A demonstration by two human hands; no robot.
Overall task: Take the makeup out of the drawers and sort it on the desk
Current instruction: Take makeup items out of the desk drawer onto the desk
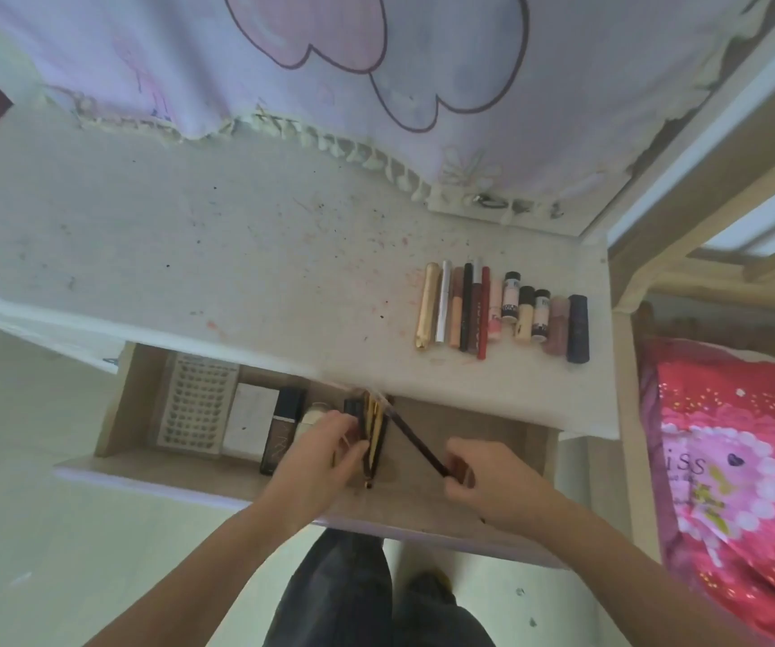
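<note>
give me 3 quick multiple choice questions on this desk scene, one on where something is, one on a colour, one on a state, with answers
1. Where does the row of makeup tubes lie on the desk?
A. near its right end
B. at its left end
C. in its middle

2. What colour is the tube at the row's right end?
A. gold
B. white
C. dark navy

3. How is the drawer below the desk?
A. shut
B. pulled open
C. taken out onto the floor

Answers:
1 A, the row sits close to the desk's right edge.
2 C, the last tube is dark navy; the gold one is at the other end.
3 B, both hands, left and right, hold slim sticks over its open inside.
</note>
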